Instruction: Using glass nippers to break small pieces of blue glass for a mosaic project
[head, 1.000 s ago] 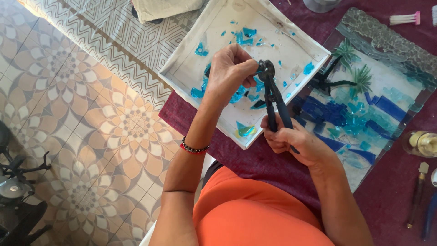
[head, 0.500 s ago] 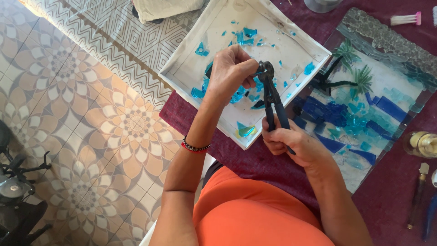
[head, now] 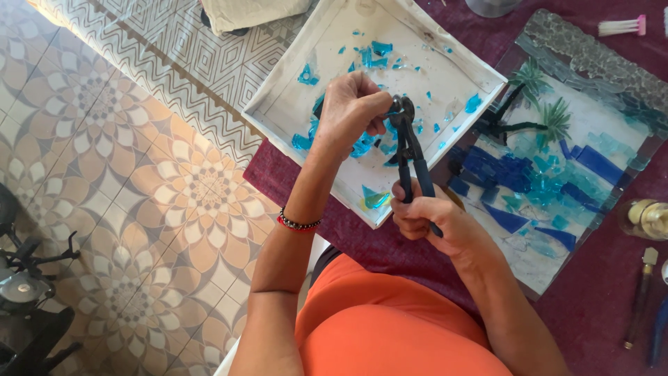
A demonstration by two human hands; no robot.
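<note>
My right hand (head: pixel 430 219) grips the dark handles of black nippers (head: pixel 410 150), whose round jaws point up and away from me. My left hand (head: pixel 351 111), with a red and black bead bracelet on its wrist, pinches a small piece against the jaws; the piece itself is hidden by my fingers. Both hands hover over a white tray (head: pixel 292 115) scattered with several blue glass shards (head: pixel 369 56). To the right lies a glass mosaic panel (head: pixel 557 167) with blue pieces and dark green palm shapes.
A dark red cloth (head: pixel 598 299) covers the table. On it sit a pink-handled brush (head: pixel 621 26), a brass bottle cap (head: pixel 647 217) and a thin glass cutter (head: pixel 640 296). Patterned floor tiles (head: pixel 139 181) lie to the left, with black equipment (head: pixel 28 292) at the lower left.
The hands and nippers hold nearly the same pose over the tray; no clear movement shows.
</note>
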